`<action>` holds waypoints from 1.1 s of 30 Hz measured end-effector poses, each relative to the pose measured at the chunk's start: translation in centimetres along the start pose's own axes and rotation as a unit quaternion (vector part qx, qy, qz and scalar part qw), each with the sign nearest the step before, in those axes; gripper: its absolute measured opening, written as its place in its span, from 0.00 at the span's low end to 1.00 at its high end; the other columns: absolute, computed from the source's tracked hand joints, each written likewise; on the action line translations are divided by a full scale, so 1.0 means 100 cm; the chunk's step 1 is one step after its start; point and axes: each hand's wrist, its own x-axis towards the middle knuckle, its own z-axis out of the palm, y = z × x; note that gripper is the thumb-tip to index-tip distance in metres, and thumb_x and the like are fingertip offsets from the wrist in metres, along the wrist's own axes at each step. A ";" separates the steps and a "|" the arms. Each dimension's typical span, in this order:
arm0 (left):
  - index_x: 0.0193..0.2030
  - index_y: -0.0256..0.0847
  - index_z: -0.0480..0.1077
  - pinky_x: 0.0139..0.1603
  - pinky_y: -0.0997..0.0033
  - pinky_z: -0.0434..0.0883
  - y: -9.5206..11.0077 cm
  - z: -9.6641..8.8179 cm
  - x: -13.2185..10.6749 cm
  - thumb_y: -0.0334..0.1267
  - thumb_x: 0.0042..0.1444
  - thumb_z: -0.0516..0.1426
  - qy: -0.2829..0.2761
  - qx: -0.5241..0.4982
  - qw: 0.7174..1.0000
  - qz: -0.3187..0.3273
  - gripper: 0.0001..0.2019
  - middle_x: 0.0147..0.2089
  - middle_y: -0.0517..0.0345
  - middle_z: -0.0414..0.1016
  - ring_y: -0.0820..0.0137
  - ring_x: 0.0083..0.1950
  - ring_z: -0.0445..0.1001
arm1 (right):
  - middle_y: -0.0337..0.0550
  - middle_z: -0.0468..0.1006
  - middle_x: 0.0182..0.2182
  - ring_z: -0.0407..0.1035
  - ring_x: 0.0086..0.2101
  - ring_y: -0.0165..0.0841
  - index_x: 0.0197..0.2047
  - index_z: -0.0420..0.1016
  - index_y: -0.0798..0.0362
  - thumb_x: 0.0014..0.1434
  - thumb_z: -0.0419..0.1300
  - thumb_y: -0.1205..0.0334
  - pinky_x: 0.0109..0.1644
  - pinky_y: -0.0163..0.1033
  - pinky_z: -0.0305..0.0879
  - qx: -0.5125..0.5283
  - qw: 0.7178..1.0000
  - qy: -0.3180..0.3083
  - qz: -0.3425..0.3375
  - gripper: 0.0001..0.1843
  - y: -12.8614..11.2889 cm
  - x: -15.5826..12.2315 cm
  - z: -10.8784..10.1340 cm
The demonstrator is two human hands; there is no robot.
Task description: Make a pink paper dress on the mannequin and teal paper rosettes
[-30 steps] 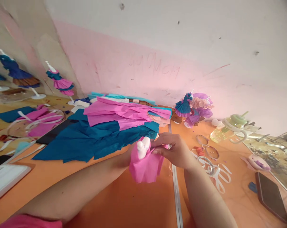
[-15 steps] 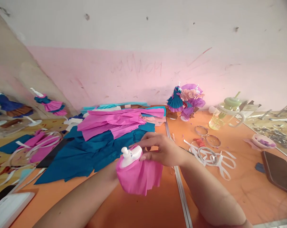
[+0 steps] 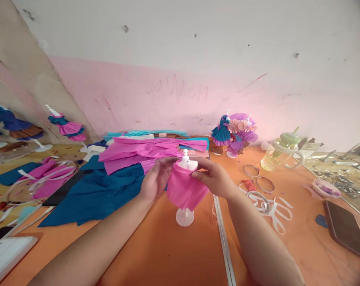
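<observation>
Scrawled letters [image 3: 177, 87] on the pink wall [image 3: 123, 103], not legible.

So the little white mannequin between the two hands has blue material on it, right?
Not quite: the material on the little white mannequin between the left hand and the right hand is pink, not blue. The head view shows it.
</observation>
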 end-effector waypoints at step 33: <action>0.48 0.37 0.74 0.42 0.64 0.74 0.020 -0.014 0.002 0.42 0.49 0.68 0.009 0.140 0.987 -0.079 0.20 0.43 0.51 0.80 0.60 0.42 0.78 | 0.47 0.76 0.47 0.71 0.39 0.35 0.60 0.64 0.49 0.51 0.68 0.45 0.40 0.40 0.68 -0.155 0.982 0.094 0.050 0.37 -0.019 -0.012 0.028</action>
